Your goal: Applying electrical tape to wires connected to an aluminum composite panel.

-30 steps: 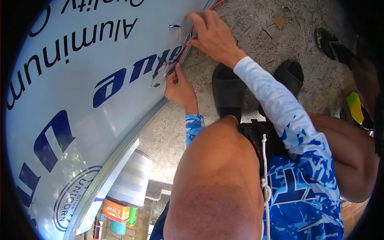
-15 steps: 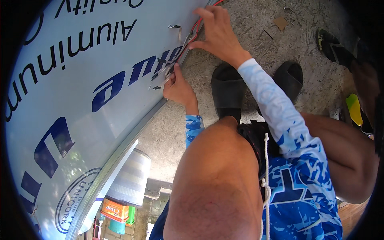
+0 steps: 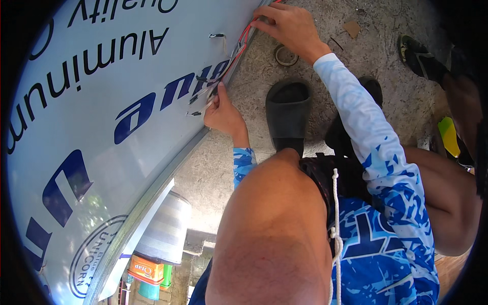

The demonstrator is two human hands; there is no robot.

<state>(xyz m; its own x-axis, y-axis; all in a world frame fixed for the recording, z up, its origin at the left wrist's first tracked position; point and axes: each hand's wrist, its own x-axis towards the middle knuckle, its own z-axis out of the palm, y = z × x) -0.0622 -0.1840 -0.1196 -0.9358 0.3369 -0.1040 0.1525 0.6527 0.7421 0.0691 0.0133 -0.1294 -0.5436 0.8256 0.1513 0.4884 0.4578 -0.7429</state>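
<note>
A bundle of thin wires, red wire [image 3: 245, 41] among them, runs along the edge of a large white panel [image 3: 152, 56] with blue and black lettering. My left hand [image 3: 224, 116] is closed on the wires at the panel's edge, thumb and fingers pinched together. Farther up that edge, the fingers of my right hand [image 3: 291, 29] are closed on the red wire. Several short leads with dark ends lie on the panel beside my left hand, such as the lead end [image 3: 194, 113]. One white lead [image 3: 217, 35] sticks out of the panel farther away.
Concrete floor [image 3: 325, 51] lies beyond the panel, with a round metal lid-like piece [image 3: 286, 55] and a brown scrap [image 3: 352, 29]. My black slides [image 3: 288, 109] are below. Another person's sandalled foot [image 3: 419, 57] is at right. A striped bin-like container [image 3: 163, 226] stands lower left.
My right hand has shifted slightly right and its fingers have drawn together on the red wire. The round metal piece now shows beneath it. My left hand keeps its pinch.
</note>
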